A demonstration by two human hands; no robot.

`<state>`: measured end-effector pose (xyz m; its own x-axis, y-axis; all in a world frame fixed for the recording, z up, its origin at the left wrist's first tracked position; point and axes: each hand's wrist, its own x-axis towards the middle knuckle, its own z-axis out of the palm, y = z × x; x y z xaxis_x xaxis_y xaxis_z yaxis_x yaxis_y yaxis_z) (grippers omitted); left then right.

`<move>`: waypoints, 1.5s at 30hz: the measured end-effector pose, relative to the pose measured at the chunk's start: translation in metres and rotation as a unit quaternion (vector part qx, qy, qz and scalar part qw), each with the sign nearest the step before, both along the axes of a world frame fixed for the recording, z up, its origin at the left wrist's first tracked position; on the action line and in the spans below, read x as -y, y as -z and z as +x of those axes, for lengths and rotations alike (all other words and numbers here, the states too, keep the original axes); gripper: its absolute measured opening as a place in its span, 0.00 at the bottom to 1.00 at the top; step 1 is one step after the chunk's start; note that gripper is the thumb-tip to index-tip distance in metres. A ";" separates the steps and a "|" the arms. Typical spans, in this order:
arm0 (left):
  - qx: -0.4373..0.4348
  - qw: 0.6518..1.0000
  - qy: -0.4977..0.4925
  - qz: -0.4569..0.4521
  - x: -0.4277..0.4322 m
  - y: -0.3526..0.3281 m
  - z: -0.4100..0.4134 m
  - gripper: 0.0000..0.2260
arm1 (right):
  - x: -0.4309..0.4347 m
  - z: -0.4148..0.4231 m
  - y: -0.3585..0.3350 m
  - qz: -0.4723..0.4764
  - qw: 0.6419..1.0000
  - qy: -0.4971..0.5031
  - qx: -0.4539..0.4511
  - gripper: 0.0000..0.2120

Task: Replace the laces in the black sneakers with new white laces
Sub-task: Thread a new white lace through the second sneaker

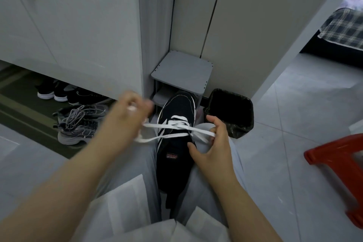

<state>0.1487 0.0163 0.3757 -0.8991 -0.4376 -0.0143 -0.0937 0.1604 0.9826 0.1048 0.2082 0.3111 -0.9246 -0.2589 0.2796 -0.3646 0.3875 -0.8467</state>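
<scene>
A grey tiled floor point(294, 114) is shown, with a grey shelf point(182, 69), a black bin point(231, 112) and a red stool point(337, 155) standing on it. 1 black sneaker point(176, 108) is held between the knees, toe pointing away. A white lace point(172, 126) is threaded across its front eyelets. 1 end is pinched by the blurred left hand point(125, 116). The other is gripped in the curled fingers of the right hand point(214, 143).

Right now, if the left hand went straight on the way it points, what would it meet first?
Probably the lower corner of the white cabinet, just beyond the left hand, which pinches the white lace. Depth is unclear; it might reach the grey rack.
</scene>
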 end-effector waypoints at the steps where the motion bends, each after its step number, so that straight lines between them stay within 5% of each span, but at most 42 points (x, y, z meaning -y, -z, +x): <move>1: 0.038 0.987 0.058 -0.148 -0.011 0.009 -0.001 0.06 | 0.000 0.000 0.000 -0.009 1.000 0.001 0.004 0.32; 4: 0.064 0.872 0.147 -0.463 -0.041 0.037 -0.006 0.10 | 0.001 0.001 0.002 -0.028 1.000 -0.001 0.013 0.32; 7: 0.065 0.842 0.151 -0.514 -0.044 0.047 -0.019 0.12 | 0.000 0.003 0.002 -0.029 0.999 -0.007 0.015 0.32; 10: -0.021 0.904 0.166 -0.392 -0.040 0.047 -0.017 0.08 | 0.000 0.003 0.003 -0.029 0.999 -0.007 0.020 0.32; 13: -0.064 0.982 0.140 -0.109 -0.031 0.032 -0.001 0.08 | 0.000 0.003 0.001 -0.033 0.999 -0.004 0.016 0.32; 16: -0.062 0.974 0.128 0.174 -0.027 0.025 0.010 0.11 | 0.002 0.002 -0.002 -0.035 0.998 -0.029 0.049 0.31; 20: -0.060 0.967 0.103 0.227 -0.031 0.029 0.013 0.13 | 0.004 -0.003 -0.001 -0.033 0.996 -0.046 0.066 0.31; 22: -0.017 0.989 0.085 0.122 -0.029 0.029 0.012 0.14 | 0.006 -0.005 -0.001 -0.038 0.995 -0.048 0.077 0.29; 24: 0.035 0.994 0.071 -0.075 -0.023 0.027 0.011 0.13 | 0.007 -0.006 0.000 -0.046 0.994 -0.051 0.089 0.27; 28: 0.166 0.922 0.172 -0.305 -0.007 0.027 0.009 0.12 | 0.010 -0.006 0.005 -0.031 0.995 -0.039 0.082 0.24; 31: 0.211 0.871 0.262 -0.359 0.003 0.024 0.011 0.19 | 0.009 -0.005 0.007 -0.014 0.997 -0.027 0.067 0.23; 36: 0.233 0.830 0.322 -0.391 0.012 0.009 0.017 0.17 | 0.008 -0.001 0.004 0.021 0.997 -0.036 0.066 0.19; 38: 0.232 0.816 0.299 -0.436 0.012 0.005 0.014 0.13 | 0.008 0.000 0.002 0.032 0.997 -0.046 0.054 0.19; 40: 0.153 0.840 0.250 -0.456 0.011 0.008 0.008 0.05 | 0.009 0.002 -0.001 0.032 0.997 -0.057 0.048 0.20; 42: 0.065 0.859 0.189 -0.472 0.007 0.018 -0.003 0.09 | 0.010 0.004 -0.002 0.036 0.996 -0.063 0.045 0.19; 45: 0.049 0.825 0.116 -0.550 -0.001 0.028 -0.020 0.11 | 0.011 0.006 -0.001 0.043 0.997 -0.059 0.032 0.18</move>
